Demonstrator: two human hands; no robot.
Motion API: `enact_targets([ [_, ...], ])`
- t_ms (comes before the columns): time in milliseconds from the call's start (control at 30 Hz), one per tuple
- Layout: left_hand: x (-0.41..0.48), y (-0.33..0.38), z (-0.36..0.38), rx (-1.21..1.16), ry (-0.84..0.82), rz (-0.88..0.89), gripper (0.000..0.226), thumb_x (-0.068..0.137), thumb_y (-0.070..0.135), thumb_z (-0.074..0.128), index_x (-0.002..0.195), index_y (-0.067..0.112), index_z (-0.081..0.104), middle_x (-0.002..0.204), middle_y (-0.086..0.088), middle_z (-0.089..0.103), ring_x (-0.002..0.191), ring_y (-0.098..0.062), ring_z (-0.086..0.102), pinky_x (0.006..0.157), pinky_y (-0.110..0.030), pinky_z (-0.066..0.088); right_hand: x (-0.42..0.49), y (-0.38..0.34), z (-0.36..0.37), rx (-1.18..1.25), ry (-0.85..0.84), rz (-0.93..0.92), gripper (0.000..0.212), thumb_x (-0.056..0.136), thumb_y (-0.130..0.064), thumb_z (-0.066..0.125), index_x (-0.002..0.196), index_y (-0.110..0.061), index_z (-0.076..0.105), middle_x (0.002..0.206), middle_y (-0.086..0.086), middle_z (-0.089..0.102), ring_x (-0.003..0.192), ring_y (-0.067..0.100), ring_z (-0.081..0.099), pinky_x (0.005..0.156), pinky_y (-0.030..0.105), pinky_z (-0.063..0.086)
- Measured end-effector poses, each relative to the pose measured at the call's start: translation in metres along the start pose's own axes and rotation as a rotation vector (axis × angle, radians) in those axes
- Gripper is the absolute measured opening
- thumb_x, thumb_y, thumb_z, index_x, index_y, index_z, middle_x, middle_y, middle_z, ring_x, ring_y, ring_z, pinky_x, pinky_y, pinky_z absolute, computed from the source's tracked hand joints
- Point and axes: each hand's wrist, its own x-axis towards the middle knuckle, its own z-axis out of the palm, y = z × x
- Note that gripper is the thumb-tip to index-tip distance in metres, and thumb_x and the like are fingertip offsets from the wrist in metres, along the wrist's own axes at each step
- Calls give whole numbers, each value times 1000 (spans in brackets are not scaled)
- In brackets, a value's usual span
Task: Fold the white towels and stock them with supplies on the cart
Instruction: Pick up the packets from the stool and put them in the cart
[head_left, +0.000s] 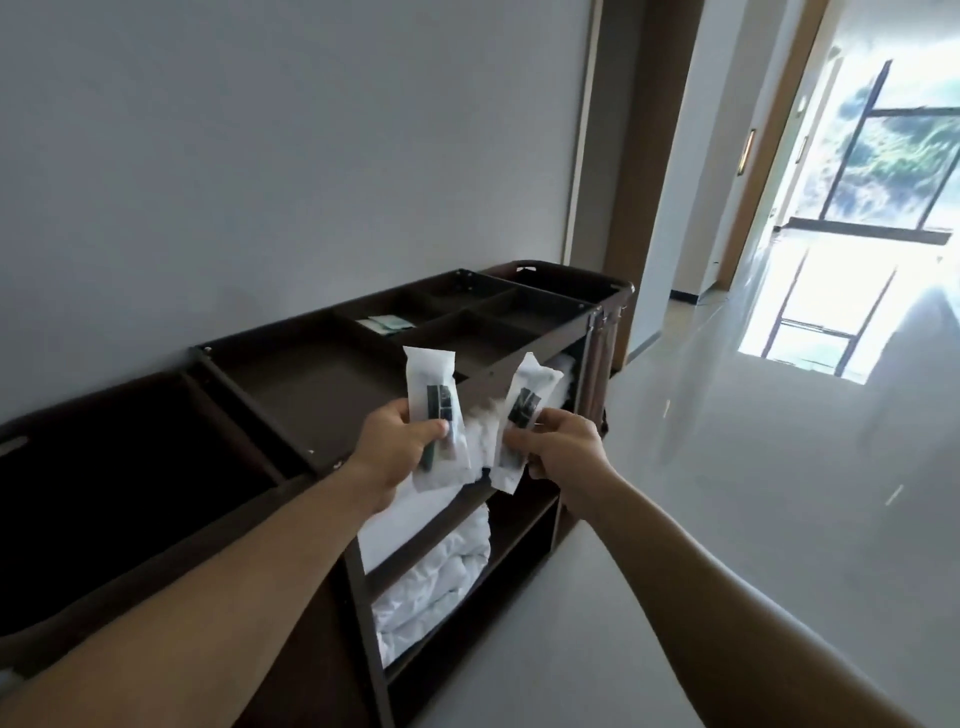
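A dark brown housekeeping cart (291, 395) stands along the wall, its top tray split into several compartments. My left hand (397, 447) pinches a white sealed supply packet (434, 395) with dark contents, held upright over the cart's front edge. Beside it, my right hand (558, 447) pinches a second similar packet (522, 415). Folded white towels (431, 587) fill the cart's open shelves below the hands. A few pale green sachets (387, 323) lie in one top compartment.
A dark bin (119, 488) forms the cart's left end, and a second one (558, 286) sits at its far end. The grey wall (291, 156) runs behind the cart. Glossy corridor floor (727, 467) stretches to the right toward a bright window (883, 145).
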Motion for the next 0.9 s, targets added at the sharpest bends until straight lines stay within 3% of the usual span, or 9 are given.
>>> enact_targets([
  [67,28,-1,29,0,-41,-4,14,88,8,70,97,19,68,93,3,71,87,-13,67,62,-21,52,23,-1,-22,-9,32,2,18,77,-4,82,90,-7,71,72,0,75,51,7,67,44,18,48],
  [167,75,-1,66,-30,-115,-19,17,89,4,69,105,11,71,101,-5,73,96,-22,69,82,-35,57,65,-7,-50,-64,75,4,25,74,-7,84,95,-5,69,77,1,77,65,14,73,53,18,53],
  [233,112,2,90,-53,-141,-30,22,90,4,68,111,8,70,103,-7,73,98,-24,69,89,-40,56,98,-13,-67,-108,112,-4,21,74,-8,84,89,-8,69,73,0,76,65,13,73,53,18,53],
  [367,177,13,131,-86,-172,-61,16,90,7,68,100,18,72,96,-2,74,92,-21,70,71,-32,58,164,-29,-96,-97,167,-22,13,79,-8,81,89,-9,71,65,-3,73,55,9,69,50,17,51],
  [467,218,22,156,-112,-189,-81,16,91,5,66,102,14,72,101,-9,74,95,-27,71,82,-41,59,209,-33,-114,-93,165,-26,8,82,-7,78,87,-11,74,67,-2,74,56,8,69,51,17,52],
  [600,268,26,195,-87,-176,-90,17,93,4,62,106,11,71,99,-8,74,87,-21,72,63,-30,56,269,-33,-140,-120,137,-19,12,80,-8,79,76,-19,76,74,0,76,64,13,73,57,20,55],
  [800,333,37,241,-148,-69,-120,14,93,5,62,104,10,69,99,-8,72,91,-23,69,81,-41,57,377,-44,-178,-134,27,-56,16,77,-13,84,90,-12,75,82,3,77,70,16,74,61,24,57],
  [900,363,46,251,-214,-1,-157,13,96,8,57,105,9,67,99,-9,72,91,-25,68,79,-43,57,433,-55,-182,-185,-50,-68,11,78,-17,83,87,-15,77,75,-1,76,58,8,70,53,19,53],
])
